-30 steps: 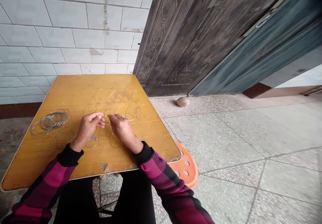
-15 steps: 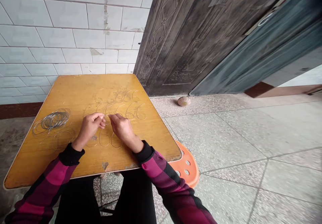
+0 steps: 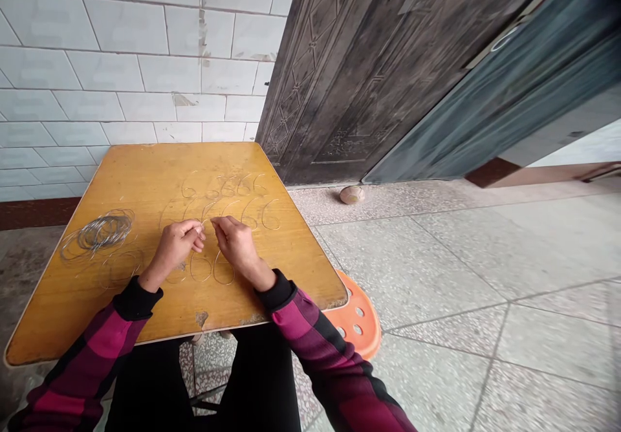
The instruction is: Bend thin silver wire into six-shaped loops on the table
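Note:
My left hand (image 3: 179, 243) is closed in a pinch above the middle of the wooden table (image 3: 145, 167), thumb and forefinger together. Close beside it, my right hand (image 3: 236, 241) pinches in the same way. A thin wire appears to run between the two sets of fingertips, hard to make out against the bent wires beneath. Several wires bent like a figure 6 (image 3: 272, 229) lie in rows beyond and below my hands. To the left rests a tangled coil of grey wire (image 3: 105, 231), with more thin loops in front of it.
A white tiled wall (image 3: 116, 76) rises behind the table, and a dark carved door (image 3: 339, 96) stands to the right. An orange stool (image 3: 366, 322) sticks out under the table's right corner. A round stone-like object (image 3: 352, 194) lies on the floor by the door.
My hands hold nearly the same pose, still pinched close together. The whole view has shifted very slightly.

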Tool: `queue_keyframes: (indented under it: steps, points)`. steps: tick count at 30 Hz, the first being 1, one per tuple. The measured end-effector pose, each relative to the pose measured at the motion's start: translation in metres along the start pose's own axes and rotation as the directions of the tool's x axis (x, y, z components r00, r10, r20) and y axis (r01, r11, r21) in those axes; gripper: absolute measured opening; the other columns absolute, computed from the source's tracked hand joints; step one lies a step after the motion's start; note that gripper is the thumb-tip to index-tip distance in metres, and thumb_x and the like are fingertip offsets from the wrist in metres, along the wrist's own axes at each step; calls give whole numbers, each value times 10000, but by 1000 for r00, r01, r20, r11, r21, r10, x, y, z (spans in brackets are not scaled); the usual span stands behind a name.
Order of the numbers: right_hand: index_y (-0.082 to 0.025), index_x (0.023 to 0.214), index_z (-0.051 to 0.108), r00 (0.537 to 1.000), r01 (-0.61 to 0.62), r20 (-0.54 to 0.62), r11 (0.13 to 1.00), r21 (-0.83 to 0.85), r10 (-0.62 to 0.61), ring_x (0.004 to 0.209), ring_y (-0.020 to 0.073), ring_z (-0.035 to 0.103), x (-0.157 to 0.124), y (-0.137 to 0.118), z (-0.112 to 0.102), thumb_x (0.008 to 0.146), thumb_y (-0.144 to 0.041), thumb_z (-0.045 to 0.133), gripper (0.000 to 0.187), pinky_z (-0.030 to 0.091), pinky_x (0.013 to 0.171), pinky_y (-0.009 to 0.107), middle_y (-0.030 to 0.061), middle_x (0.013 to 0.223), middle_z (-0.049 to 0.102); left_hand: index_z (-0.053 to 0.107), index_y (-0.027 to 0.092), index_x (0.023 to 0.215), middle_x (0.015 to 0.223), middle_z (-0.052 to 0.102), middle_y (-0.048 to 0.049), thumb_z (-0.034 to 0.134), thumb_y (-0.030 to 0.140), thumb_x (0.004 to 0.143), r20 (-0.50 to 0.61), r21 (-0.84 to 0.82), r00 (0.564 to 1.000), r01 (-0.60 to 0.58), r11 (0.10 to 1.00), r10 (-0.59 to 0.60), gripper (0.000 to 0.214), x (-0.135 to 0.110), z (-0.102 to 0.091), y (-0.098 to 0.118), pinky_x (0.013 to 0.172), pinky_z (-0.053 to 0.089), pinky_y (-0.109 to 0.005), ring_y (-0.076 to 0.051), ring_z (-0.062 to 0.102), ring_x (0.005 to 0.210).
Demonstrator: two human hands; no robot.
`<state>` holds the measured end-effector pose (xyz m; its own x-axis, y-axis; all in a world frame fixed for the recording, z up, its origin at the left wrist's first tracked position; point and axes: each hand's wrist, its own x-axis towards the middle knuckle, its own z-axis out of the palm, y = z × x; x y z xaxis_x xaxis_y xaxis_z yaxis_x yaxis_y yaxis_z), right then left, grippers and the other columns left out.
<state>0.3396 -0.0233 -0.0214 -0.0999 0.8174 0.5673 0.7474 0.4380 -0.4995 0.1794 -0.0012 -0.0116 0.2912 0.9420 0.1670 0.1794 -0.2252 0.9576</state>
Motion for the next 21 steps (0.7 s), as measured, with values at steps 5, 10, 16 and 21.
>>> queue_keyframes:
  steps: [5,10,16,21]
  points:
    - [-142,939,661,1000,-7,2,1000,9,7,696,141,621,1,0,0,919,-166,456,208,450,654,224,79,779,672,672,169,690,632,661,-26,581,290,791,-30,-25,1000,-1,1000,0,182,-1,1,-1,460,524,-222,-120,602,482]
    - [-148,959,659,1000,3,7,999,52,-3,705,138,627,0,0,0,902,-142,476,192,456,661,223,72,801,679,689,169,754,645,669,-22,580,309,794,-73,8,997,-22,1000,23,181,-1,0,0,475,524,-228,-132,619,503]
    - [-146,938,663,1000,-8,-14,992,129,10,715,140,637,0,-1,-2,911,-163,459,206,476,673,234,75,809,689,667,193,661,598,661,-6,569,272,803,-47,183,990,-126,975,137,189,-2,-2,1,500,489,-209,-124,616,495]
    - [-147,907,668,997,-71,9,976,204,70,589,110,619,0,-4,-3,901,-173,474,197,481,623,226,53,756,685,635,196,612,520,612,7,548,252,804,-13,260,989,-137,956,145,217,-2,-5,0,482,458,-203,-113,571,453]
